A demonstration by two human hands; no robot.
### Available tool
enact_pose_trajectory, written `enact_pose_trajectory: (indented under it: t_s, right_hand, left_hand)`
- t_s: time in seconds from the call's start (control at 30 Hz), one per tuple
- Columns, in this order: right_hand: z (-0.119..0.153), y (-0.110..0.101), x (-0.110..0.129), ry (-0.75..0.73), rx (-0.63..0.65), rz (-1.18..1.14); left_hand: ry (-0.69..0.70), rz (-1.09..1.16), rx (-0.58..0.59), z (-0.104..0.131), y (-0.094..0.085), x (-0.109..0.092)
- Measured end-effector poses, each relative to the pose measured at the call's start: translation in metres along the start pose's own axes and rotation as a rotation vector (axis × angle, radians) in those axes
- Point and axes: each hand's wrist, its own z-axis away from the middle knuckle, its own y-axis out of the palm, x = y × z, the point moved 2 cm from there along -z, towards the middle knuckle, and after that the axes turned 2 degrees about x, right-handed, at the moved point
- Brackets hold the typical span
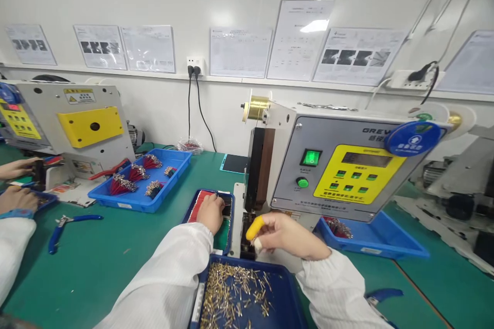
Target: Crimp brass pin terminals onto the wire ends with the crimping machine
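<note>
My left hand (pixel 211 213) reaches over a small blue tray (pixel 230 239) of red (pixel 195 207) and black wires, with a green part (pixel 221 236) at its near end. Its fingers are curled down among the wires, and what they grip is hidden. Beside the black working head of the machine (pixel 301 164) is my right hand (pixel 289 236), thumb and index finger drawn together. A yellow finger cot (pixel 255 227) covers the index finger; whatever sits in the pinch is too small to make out. Below both hands a dark blue tray (pixel 287 293) holds many loose brass-coloured terminals (pixel 231 293).
A blue tray (pixel 144 205) with bundles of red wires stands left, near pliers (pixel 69 221). Another blue tray (pixel 401 247) lies under the machine's right side, with blue-handled pliers (pixel 386 295) in front. A co-worker's hands (pixel 19 198) are at a second machine (pixel 90 123).
</note>
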Motion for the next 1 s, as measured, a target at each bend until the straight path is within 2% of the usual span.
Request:
enact_pose_trajectory:
  t_s: [0.1,0.2,0.27,0.43,0.53,0.67,1.0]
  right_hand:
    - [-0.004,-0.013,-0.024,-0.038,-0.171,-0.217]
    - [-0.009,-0.02,-0.042,-0.179,-0.332,-0.325]
    - [-0.012,-0.022,-0.045,-0.234,-0.403,-0.339]
    - [-0.014,-0.016,-0.038,-0.226,-0.415,-0.252]
    - [-0.017,-0.011,-0.04,-0.209,-0.468,-0.205]
    - [-0.022,-0.008,-0.048,-0.208,-0.536,-0.149]
    - [-0.023,-0.006,-0.047,-0.216,-0.549,-0.176]
  left_hand:
    - [0.065,-0.007,-0.048,0.003,-0.001,-0.006]
    - [0.208,0.02,-0.207,0.008,-0.005,-0.018]
    - [0.299,0.065,-0.302,0.013,-0.01,-0.026]
    - [0.438,0.205,-0.444,0.027,-0.022,-0.04]
    - [0.5,0.24,-0.49,0.032,-0.026,-0.045]
    - [0.566,0.26,-0.52,0.035,-0.027,-0.048]
    - [0.601,0.268,-0.538,0.034,-0.026,-0.045]
